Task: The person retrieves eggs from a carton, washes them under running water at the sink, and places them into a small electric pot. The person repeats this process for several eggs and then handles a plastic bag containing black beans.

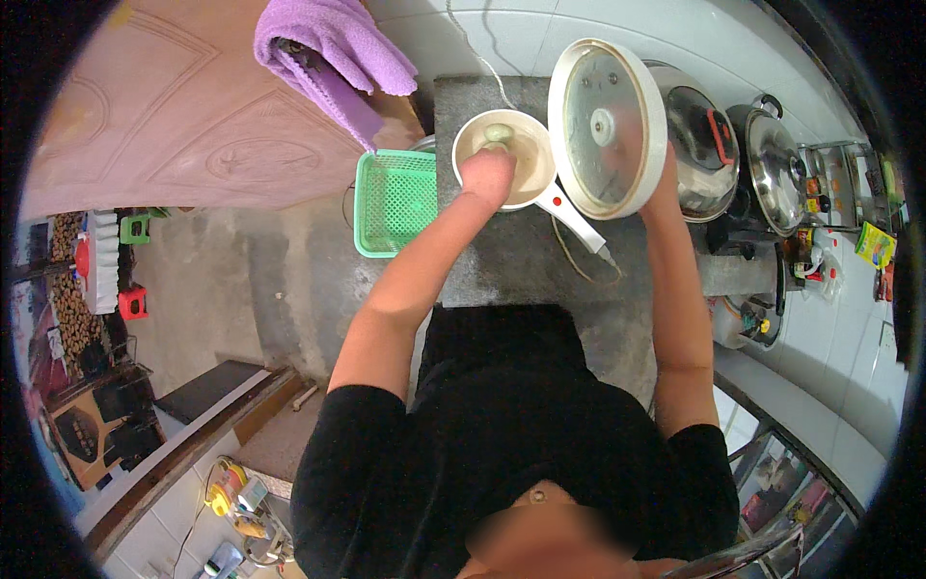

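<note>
A white electric pot (463, 134) with a long handle (576, 223) stands on the grey counter (492, 268). My left hand (489, 177) reaches down inside it, fingers bent around a pale green egg (495, 146) that is mostly covered by the hand. Just beyond the fingertips lies another pale green egg (499, 132). To the right of the pot, my right hand (660, 184) grips a white-rimmed glass lid (604, 87), raised and tilted nearly upright. The lid hides part of that hand.
A green plastic basket (396, 155) sits left of the counter, under a hanging purple towel (347, 51). Behind the lid stand a glass-lidded pan (691, 123) and a steel-lidded pot (774, 163). A power cord (579, 271) loops from the pot's handle.
</note>
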Motion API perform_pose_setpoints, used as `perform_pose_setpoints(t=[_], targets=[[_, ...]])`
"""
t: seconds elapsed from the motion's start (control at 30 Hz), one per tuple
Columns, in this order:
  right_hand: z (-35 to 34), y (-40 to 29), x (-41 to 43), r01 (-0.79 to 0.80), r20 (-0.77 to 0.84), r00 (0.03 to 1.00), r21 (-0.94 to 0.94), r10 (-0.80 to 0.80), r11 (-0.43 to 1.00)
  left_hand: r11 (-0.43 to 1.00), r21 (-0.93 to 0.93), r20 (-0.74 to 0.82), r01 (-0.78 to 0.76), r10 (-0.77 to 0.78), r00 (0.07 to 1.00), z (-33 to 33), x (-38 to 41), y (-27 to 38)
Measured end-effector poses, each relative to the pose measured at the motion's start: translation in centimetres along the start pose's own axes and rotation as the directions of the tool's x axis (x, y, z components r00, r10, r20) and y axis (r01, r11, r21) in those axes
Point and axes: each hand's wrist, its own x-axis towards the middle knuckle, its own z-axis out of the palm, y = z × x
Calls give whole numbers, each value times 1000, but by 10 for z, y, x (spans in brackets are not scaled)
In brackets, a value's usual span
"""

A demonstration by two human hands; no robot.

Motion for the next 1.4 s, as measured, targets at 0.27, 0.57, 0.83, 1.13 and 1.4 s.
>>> perform_pose_setpoints(t=[0.27,0.57,0.83,1.13,1.4], targets=[[-13,-1,-30,58,6,998,101,-59,993,997,39,119,-70,65,991,47,19,8],[-10,12,-39,-96,114,991,243,69,965,980,82,144,-181,168,975,58,19,3],[-3,17,-40,-106,75,993,236,91,966,828,-549,89,113,-76,993,14,39,-27],[-1,22,-44,-253,63,967,355,247,900,893,-444,-55,-76,58,997,32,44,-7],[-5,29,-56,-185,70,983,393,172,901,974,-116,-42,-197,193,980,48,42,19]])
